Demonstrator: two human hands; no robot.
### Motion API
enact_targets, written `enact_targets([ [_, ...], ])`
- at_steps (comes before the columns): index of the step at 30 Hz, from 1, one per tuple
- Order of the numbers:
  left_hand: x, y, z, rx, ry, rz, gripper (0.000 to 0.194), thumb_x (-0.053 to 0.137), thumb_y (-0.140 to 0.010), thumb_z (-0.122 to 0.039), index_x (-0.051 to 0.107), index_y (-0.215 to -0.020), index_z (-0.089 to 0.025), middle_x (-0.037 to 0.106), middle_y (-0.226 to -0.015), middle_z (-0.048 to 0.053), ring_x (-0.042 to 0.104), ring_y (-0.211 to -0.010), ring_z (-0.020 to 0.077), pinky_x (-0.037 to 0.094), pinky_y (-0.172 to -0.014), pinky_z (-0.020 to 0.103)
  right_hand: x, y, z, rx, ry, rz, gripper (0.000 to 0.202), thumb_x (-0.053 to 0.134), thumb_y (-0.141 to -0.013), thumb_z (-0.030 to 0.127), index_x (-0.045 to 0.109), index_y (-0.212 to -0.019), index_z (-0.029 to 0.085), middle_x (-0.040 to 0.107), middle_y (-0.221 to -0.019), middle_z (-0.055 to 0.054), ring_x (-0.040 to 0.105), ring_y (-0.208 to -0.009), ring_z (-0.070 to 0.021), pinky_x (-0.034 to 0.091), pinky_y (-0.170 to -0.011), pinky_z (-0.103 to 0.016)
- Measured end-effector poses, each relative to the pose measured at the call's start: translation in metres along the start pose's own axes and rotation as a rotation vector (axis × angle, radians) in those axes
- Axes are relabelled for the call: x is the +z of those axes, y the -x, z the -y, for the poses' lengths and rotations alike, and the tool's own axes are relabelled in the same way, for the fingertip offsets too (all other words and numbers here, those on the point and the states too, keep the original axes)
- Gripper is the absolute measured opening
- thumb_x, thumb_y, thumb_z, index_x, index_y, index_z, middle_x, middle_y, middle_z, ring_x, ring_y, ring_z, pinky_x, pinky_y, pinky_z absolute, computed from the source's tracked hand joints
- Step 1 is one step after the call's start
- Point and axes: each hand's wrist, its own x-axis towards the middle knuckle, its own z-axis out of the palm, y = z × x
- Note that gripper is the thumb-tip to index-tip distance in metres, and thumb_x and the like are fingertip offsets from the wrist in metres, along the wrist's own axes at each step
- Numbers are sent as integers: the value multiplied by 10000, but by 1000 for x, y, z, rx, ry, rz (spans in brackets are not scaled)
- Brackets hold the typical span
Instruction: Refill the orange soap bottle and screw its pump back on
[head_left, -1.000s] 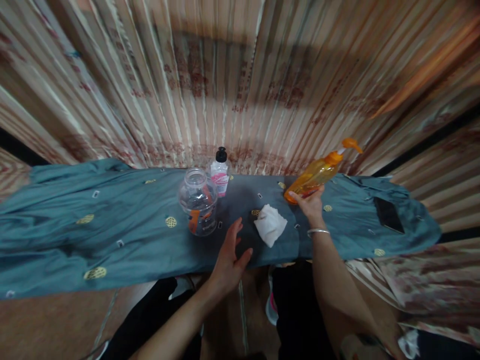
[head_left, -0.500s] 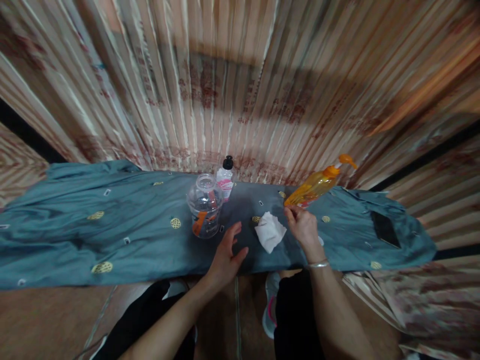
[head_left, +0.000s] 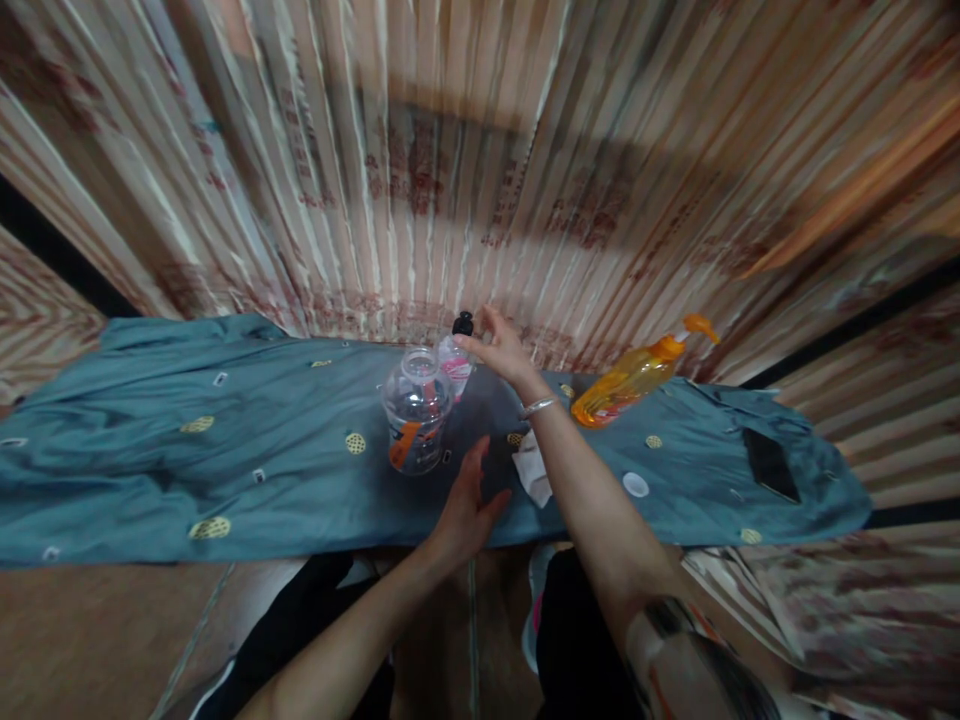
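Note:
My right hand [head_left: 501, 348] reaches across to a small white bottle [head_left: 454, 362] with a pink label and black cap at the back of the table; its fingers hover beside the cap, whether they touch it I cannot tell. My left hand [head_left: 469, 500] rests open at the near edge of the teal cloth [head_left: 225, 440]. A clear plastic jar [head_left: 415, 410] with an orange label stands without a lid just left of both hands. An orange pump bottle [head_left: 637, 372] lies tilted on the cloth to the right. A white crumpled tissue [head_left: 531, 468] lies partly under my right forearm.
A dark phone [head_left: 766, 464] lies on the cloth at the far right. A small white round lid [head_left: 635, 484] sits on the cloth near the pump bottle. A striped curtain [head_left: 480, 170] hangs right behind the table. My legs are below the table edge.
My right hand let go of the orange pump bottle, which now lies on the cloth, and moved left to the small white bottle. A white lid now shows on the cloth. My left hand barely moved.

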Motion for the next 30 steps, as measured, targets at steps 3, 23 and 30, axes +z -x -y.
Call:
enact_targets([
  [3,-1,1,-2,8,-9,4,803,781,-861,-204,489,-1607,-250,497,-1719,187,455,-1614,405,414,-1292,667,15,-7,-6,-26,-117,24,602,946,-762,551,800,-1209,175,832,-1283,-124,742,-1293,-332,552,-1172,-486],
  [23,-2,-21,3,231,-295,-143,1208,890,-822,-433,135,-1740,-220,187,-1844,248,139,-1744,429,136,-1400,664,-57,117,17,10,-166,-338,381,833,-842,599,795,-872,221,728,-692,11,652,-684,-185,536,-678,-306],
  [30,-1,-36,-9,215,-330,-128,1245,907,-751,-330,148,-1712,-105,609,-1527,290,693,-1359,428,563,-1155,598,-51,145,28,-14,-254,-286,309,869,-835,530,799,-956,254,816,-880,-16,736,-810,-212,594,-801,-352],
])
